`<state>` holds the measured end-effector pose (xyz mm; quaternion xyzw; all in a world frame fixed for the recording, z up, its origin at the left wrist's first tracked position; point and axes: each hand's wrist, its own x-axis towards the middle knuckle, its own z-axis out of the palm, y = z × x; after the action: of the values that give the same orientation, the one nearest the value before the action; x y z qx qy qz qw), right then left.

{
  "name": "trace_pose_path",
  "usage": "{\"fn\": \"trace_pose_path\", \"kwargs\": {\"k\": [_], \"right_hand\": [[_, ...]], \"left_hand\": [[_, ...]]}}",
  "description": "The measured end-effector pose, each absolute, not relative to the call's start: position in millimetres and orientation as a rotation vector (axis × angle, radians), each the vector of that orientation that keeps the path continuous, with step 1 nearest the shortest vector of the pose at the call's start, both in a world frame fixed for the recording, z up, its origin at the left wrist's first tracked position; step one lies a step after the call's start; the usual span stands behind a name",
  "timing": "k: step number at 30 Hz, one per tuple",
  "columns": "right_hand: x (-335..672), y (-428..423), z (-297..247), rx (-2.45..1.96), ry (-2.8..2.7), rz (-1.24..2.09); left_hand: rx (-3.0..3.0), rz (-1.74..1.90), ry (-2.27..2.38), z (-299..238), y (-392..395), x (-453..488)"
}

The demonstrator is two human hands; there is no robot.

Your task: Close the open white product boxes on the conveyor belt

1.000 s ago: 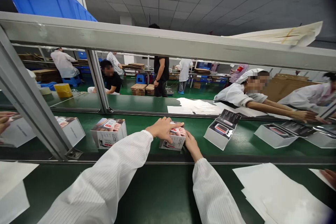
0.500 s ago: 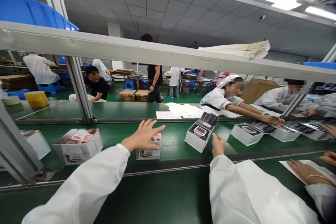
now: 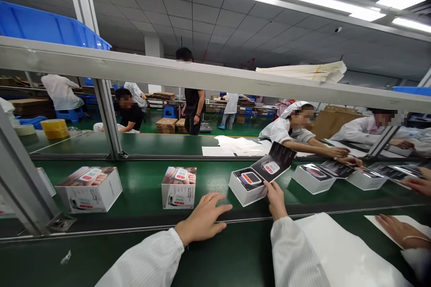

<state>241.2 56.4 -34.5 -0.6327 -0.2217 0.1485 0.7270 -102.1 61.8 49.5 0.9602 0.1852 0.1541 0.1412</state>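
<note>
My left hand [image 3: 204,219] hovers over the near edge of the green belt with fingers spread, holding nothing. It is between a closed printed box [image 3: 178,190] and an open white box [image 3: 247,195]. My right hand [image 3: 276,199] pinches the lower edge of the open box's dark lid [image 3: 274,163], which is tilted up to the right. Inside that box lies a small white device with an orange-red part [image 3: 251,178]; whatever is beneath it is hidden. Another closed box [image 3: 89,190] stands farther left, its printed top showing a monitor on a wrist.
More open boxes [image 3: 314,181] line the belt to the right, where co-workers' hands reach in. A metal post [image 3: 108,116] and a long crossbeam [image 3: 208,76] frame the belt. Paper sheets [image 3: 242,145] lie behind it; yellow tape rolls [image 3: 54,129] stand at left.
My left hand has come off the closed box and moved right and toward me. My right hand has closed on the open box's lid, which now stands more raised.
</note>
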Motion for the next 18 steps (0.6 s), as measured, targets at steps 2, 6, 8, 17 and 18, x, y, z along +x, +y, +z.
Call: {"fn": "trace_pose_path", "kwargs": {"k": [2, 6, 8, 17, 18], "right_hand": [[225, 46, -36, -1.445, -0.579, 0.267], [197, 28, -34, -1.591, -0.758, 0.084], [188, 20, -30, -1.612, -0.888, 0.039], [172, 6, -20, -1.727, -1.486, 0.144], [171, 9, -23, -1.696, -1.482, 0.181]], "left_hand": [[2.748, 0.484, 0.558, 44, 64, -99], [2.681, 0.724, 0.654, 39, 62, -87], [2.670, 0.912, 0.693, 39, 60, -81], [2.719, 0.862, 0.886, 25, 65, -50], [2.654, 0.743, 0.915, 18, 68, -47]]}}
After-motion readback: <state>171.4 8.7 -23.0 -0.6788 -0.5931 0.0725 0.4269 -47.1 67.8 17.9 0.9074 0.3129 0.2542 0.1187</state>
